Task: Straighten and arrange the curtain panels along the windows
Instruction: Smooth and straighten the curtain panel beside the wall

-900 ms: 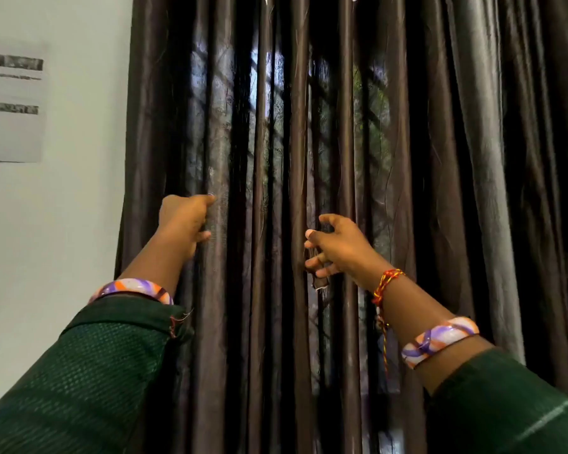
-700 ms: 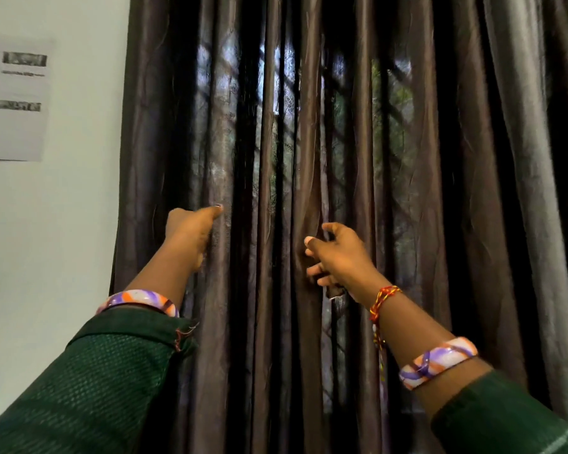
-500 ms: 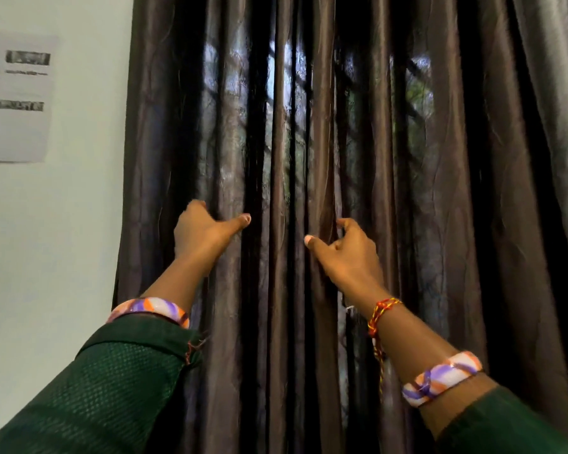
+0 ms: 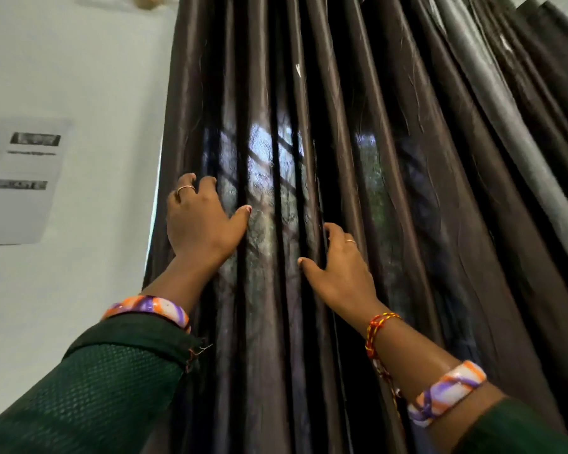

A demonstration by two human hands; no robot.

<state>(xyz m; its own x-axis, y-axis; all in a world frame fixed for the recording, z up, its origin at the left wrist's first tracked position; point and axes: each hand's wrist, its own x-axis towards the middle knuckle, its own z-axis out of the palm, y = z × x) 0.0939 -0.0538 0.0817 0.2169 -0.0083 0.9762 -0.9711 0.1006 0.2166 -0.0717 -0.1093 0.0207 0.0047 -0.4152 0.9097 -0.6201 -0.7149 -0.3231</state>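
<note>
Both hands are raised against the dark brown curtain (image 4: 358,158), which hangs in long vertical pleats from the top of the view down past the arms, filling the middle and right of the scene. The left hand (image 4: 200,224) lies near the curtain's left edge with its palm on the cloth, thumb spread out to the right and fingertips curled over a pleat; a thin ring sits on one finger. It is pressing on the fabric more than gripping it. The right hand (image 4: 338,273) is lower and to the right, a few pleats away, fingers hooked into a fold and thumb pointing left, so it has a loose hold of that pleat. Daylight and the lines of a window grille show faintly through the cloth between and above the two hands. Each forearm wears a purple, orange and white bangle (image 4: 148,308) above a dark green sleeve (image 4: 105,388); the right wrist also carries a red and yellow thread (image 4: 376,329). Left of the curtain is a pale wall (image 4: 79,77) with a printed sheet of paper (image 4: 17,181) stuck to it, its text too blurred to read.
</note>
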